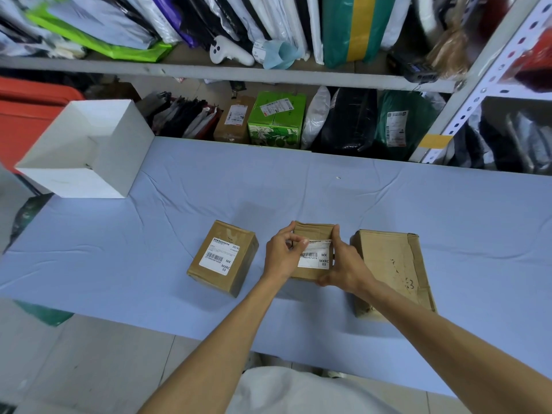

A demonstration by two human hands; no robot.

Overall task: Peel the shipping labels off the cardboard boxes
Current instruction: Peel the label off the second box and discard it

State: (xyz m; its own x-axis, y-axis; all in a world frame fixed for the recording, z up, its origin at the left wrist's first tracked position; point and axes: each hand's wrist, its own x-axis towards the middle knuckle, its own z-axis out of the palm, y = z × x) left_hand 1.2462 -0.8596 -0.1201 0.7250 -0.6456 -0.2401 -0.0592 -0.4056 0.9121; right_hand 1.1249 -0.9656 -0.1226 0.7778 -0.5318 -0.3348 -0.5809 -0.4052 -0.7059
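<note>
The coming move turns on 1 corner. The left hand (283,252) has its fingers curled, with thumb and forefinger pinched together at the upper left corner of the shipping label (313,259) on the middle box (313,231). The rest of the label runs from that pinch down and to the right, toward the right hand (343,264). Any pull probably has to go that way, across the top face of the box. How far the corner has lifted is hidden by the fingers.

The right hand grips the right side of the middle box, thumb on the near edge and fingers over the far edge, and braces it. This box sits at the near middle of the desk (298,186), between 2 others.

The left box (245,264) lies just beside the left hand, and its own label (219,256) is flat and whole. The right box (391,264) is close against the right hand; its visible faces show no label, only scuffed cardboard and some scrawl. Being so close, it could hinder that elbow and wrist.

An open white carton (86,150) stands well apart at the far left corner. Behind the desk, shelves (239,71) hold parcels and bags.
</note>
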